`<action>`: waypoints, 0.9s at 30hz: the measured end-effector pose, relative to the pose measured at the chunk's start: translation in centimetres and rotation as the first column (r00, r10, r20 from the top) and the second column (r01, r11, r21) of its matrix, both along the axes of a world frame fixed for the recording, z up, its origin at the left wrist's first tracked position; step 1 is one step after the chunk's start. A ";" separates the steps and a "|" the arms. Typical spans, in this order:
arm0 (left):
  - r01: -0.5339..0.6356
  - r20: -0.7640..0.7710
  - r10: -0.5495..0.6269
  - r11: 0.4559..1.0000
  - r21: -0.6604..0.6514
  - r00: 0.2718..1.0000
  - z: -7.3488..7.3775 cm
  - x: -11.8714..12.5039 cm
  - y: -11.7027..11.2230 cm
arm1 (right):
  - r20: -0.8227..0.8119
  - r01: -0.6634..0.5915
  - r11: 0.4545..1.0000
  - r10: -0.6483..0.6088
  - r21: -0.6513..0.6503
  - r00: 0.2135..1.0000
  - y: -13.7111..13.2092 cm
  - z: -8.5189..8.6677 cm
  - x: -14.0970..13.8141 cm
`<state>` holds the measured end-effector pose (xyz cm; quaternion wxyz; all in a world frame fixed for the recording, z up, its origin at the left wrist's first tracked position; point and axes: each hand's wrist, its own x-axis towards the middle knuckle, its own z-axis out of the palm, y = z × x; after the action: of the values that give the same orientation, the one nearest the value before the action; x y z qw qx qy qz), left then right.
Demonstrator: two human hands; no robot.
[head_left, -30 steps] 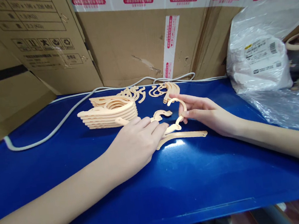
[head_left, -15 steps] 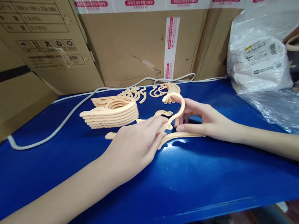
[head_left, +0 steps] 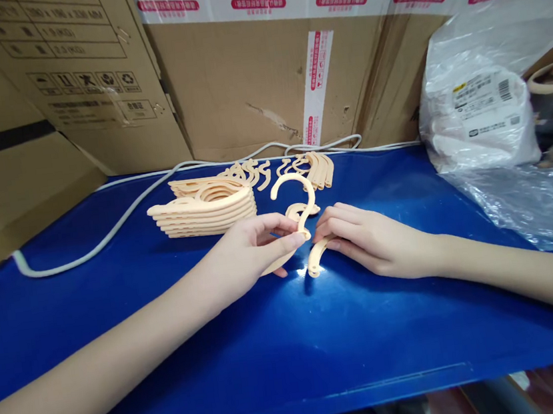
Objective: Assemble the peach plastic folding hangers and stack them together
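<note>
Both my hands meet at the middle of a blue table top (head_left: 294, 352). My left hand (head_left: 249, 254) pinches a peach plastic hanger at its neck, and the hanger's hook (head_left: 300, 194) stands upright above my fingers. My right hand (head_left: 368, 239) closes its fingers on the hanger's right arm (head_left: 315, 261), which curves down to the table. The hanger's left arm is hidden behind my left hand. A loose hook piece (head_left: 302, 209) lies just behind the held one.
A stack of assembled hangers (head_left: 204, 210) lies behind my left hand. Loose hook pieces (head_left: 312, 166) lie further back. A white cable (head_left: 108, 231) runs along the rear. Cardboard boxes (head_left: 261, 81) wall the back. A plastic bag (head_left: 477, 115) sits at the right.
The hook was pushed onto the hanger body and now stands upright. Both hands drew together, folding the hanger's arms up off the table.
</note>
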<state>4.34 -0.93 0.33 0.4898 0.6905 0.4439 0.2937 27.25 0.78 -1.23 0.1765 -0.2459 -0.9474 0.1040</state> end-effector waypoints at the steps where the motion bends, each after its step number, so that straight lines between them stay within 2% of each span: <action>1: -0.015 -0.012 0.015 1.000 -0.021 1.000 0.0 0.0 0.1 | 0.005 -0.011 1.000 0.011 -0.004 1.000 0.0 0.0 0.1; 3: -0.037 -0.051 0.035 0.999 -0.026 0.998 -0.2 0.0 0.3 | 0.006 -0.027 1.000 0.027 -0.005 1.000 0.1 0.0 0.4; 7: 0.002 -0.124 0.015 0.991 0.137 0.992 -0.3 -0.5 0.5 | -0.038 -0.030 1.000 0.031 0.002 0.999 0.1 -0.1 0.7; 9: 0.008 -0.097 0.007 0.988 0.157 0.995 -0.2 -0.6 0.5 | -0.059 -0.003 1.000 0.003 -0.005 0.998 0.0 -0.1 0.8; 12: -0.071 -0.004 0.071 0.997 -0.010 0.997 0.3 -0.2 0.4 | -0.090 0.059 0.998 -0.061 -0.033 0.994 -0.3 0.1 0.8; 16: -0.174 0.048 0.194 0.946 -0.274 0.980 0.8 0.4 0.3 | -0.071 0.045 0.999 -0.046 -0.018 0.996 -0.5 0.3 0.7; 21: -0.083 0.156 0.150 0.926 -0.369 0.976 0.9 0.2 0.3 | -0.040 0.051 0.995 -0.047 0.088 0.998 -0.5 0.2 0.7; 27: -0.004 0.244 0.122 0.901 -0.434 0.962 0.6 -0.2 0.0 | -0.023 0.069 0.959 -0.065 0.275 0.998 -0.7 0.0 0.7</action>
<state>4.11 -0.93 0.96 0.6747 0.5052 0.4504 0.2945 27.93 0.12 -1.19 0.2190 -0.2500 -0.9426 -0.0330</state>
